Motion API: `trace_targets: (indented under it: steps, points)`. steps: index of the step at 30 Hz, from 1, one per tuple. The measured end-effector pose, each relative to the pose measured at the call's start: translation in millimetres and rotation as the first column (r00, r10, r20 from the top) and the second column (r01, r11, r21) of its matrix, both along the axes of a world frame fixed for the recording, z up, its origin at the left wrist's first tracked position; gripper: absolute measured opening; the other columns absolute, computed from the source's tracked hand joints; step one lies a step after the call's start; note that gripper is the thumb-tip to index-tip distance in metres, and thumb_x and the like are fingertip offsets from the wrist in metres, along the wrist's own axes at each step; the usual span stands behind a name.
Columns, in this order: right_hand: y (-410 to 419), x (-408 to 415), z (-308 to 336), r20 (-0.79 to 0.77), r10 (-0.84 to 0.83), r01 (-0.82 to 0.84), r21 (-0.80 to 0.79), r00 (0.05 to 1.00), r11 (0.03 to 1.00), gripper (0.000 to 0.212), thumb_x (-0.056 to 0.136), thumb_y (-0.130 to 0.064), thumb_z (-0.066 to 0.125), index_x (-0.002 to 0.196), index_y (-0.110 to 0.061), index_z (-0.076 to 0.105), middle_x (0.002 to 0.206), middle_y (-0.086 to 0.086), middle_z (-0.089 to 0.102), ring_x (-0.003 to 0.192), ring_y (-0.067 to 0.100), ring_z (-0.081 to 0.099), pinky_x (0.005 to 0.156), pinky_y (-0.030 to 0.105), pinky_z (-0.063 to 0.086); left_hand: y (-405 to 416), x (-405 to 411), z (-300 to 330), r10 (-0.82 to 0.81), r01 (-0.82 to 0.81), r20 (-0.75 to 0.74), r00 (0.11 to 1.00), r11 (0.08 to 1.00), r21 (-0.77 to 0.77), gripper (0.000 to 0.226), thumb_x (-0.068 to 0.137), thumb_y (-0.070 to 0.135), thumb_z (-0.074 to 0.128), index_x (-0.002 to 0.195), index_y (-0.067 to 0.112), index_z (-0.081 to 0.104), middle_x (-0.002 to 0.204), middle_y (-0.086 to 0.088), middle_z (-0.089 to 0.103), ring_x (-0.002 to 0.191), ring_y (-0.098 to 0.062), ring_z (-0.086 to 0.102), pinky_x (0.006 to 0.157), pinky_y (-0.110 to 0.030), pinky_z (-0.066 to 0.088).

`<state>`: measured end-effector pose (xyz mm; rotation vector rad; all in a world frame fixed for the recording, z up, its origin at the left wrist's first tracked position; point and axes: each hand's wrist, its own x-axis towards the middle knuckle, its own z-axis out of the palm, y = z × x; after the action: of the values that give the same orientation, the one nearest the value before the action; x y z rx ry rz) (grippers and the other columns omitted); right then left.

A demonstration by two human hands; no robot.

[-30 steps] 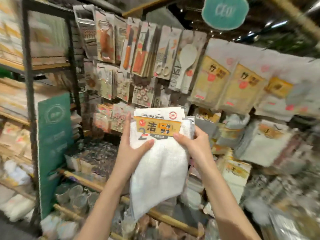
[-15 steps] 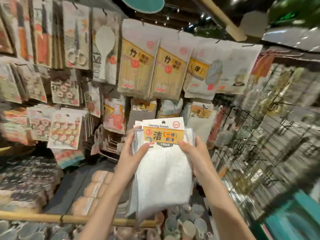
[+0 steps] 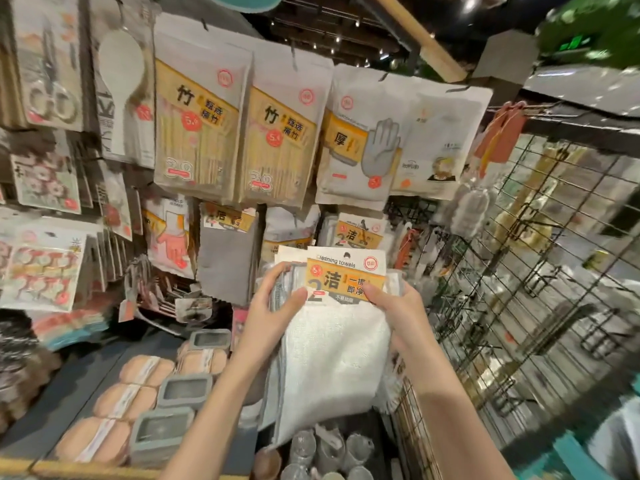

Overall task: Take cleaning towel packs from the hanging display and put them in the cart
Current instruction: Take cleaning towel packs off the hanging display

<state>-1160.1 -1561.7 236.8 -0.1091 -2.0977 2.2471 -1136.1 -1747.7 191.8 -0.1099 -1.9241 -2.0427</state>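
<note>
A white cleaning towel pack [image 3: 332, 362] with an orange and white "Cleaning towels" header card hangs in front of me, with more packs stacked behind it. My left hand [image 3: 273, 306] grips the left edge of the stack, thumb on the front towel. At the header card's right side my right hand [image 3: 398, 313] pinches the front pack, thumb on the orange label. More towel packs [image 3: 358, 233] hang on the display behind. No cart is in view.
Bamboo cloth packs [image 3: 197, 123], a glove pack [image 3: 360, 143] and kitchen tools hang above. A black wire grid panel [image 3: 519, 271] stands to the right. Below lie tan sponges [image 3: 114, 400], grey containers [image 3: 185, 389] and cups [image 3: 325, 448] on a shelf.
The view has swung to the right along the display, bringing the wire grid into sight. Both hands keep hold of the towel pack, and more packs now show behind it.
</note>
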Motion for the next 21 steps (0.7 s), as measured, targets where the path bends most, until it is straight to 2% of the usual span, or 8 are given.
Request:
trace_targets:
  steps: [2,6,9,12,16,21]
  points:
    - [3.2,-9.5,-0.6,0.009,0.013,-0.013,-0.037,1.0,0.999,0.033,0.082,-0.003,0.067,0.113,-0.007,0.06,0.104,0.009,0.072,0.1,0.027,0.067,0.098,0.051,0.047,-0.6,-8.3,0.4,0.008,-0.008,-0.016,1.0,1.0,-0.002,0.031,0.089,0.022,0.061,0.113,0.04,0.052,0.124,0.025,0.051,0.125,-0.006,0.045,0.108,-0.032,0.035]
    - [0.7,-24.1,-5.8,-0.007,0.054,-0.055,-0.06,0.999,0.997,0.031,0.085,-0.005,0.064,0.115,-0.009,0.058,0.107,0.008,0.071,0.103,0.025,0.066,0.1,0.05,0.045,-12.0,-26.3,-7.9,0.007,-0.007,-0.022,1.0,1.0,0.007,0.022,0.093,0.023,0.055,0.114,0.031,0.057,0.11,0.041,0.055,0.119,0.004,0.048,0.106,-0.031,0.037]
    - [-2.8,-33.3,-11.3,-0.028,0.026,-0.028,-0.069,0.999,0.997,0.031,0.084,-0.005,0.066,0.114,-0.009,0.059,0.109,0.01,0.07,0.104,0.026,0.066,0.1,0.051,0.045,-17.4,-37.7,-12.2,-0.009,0.011,-0.039,0.999,0.999,0.046,0.021,0.094,0.019,0.056,0.112,0.028,0.058,0.113,0.034,0.057,0.118,0.001,0.051,0.101,-0.03,0.041]
    - [-4.5,-39.2,-15.7,-0.07,-0.019,0.016,-0.054,0.997,0.998,0.036,0.084,-0.007,0.066,0.119,-0.008,0.057,0.11,0.008,0.07,0.104,0.023,0.066,0.098,0.046,0.047,-19.9,-45.7,-10.7,-0.003,0.005,-0.048,0.999,0.999,0.052,0.022,0.095,0.012,0.054,0.109,0.027,0.058,0.112,0.032,0.056,0.108,0.012,0.051,0.089,-0.017,0.039]
    - [0.7,-54.2,-18.2,-0.097,-0.148,0.149,0.003,0.984,0.989,0.043,0.084,-0.01,0.067,0.125,-0.008,0.053,0.106,0.002,0.07,0.098,0.016,0.066,0.094,0.039,0.05,-26.3,-55.1,-12.7,0.005,-0.002,-0.04,0.999,0.998,0.068,0.023,0.095,0.016,0.054,0.111,0.032,0.059,0.124,0.008,0.058,0.115,-0.015,0.057,0.098,-0.036,0.045]
    - [8.7,-86.2,-25.3,-0.102,-0.244,0.256,0.121,0.964,0.959,0.056,0.078,-0.015,0.074,0.128,-0.012,0.049,0.12,0.006,0.063,0.112,0.025,0.059,0.1,0.049,0.045,-23.8,-62.3,-5.4,0.011,-0.006,-0.074,0.997,0.998,0.07,0.021,0.094,0.015,0.055,0.109,0.029,0.059,0.12,0.005,0.061,0.109,-0.011,0.061,0.092,-0.031,0.048]
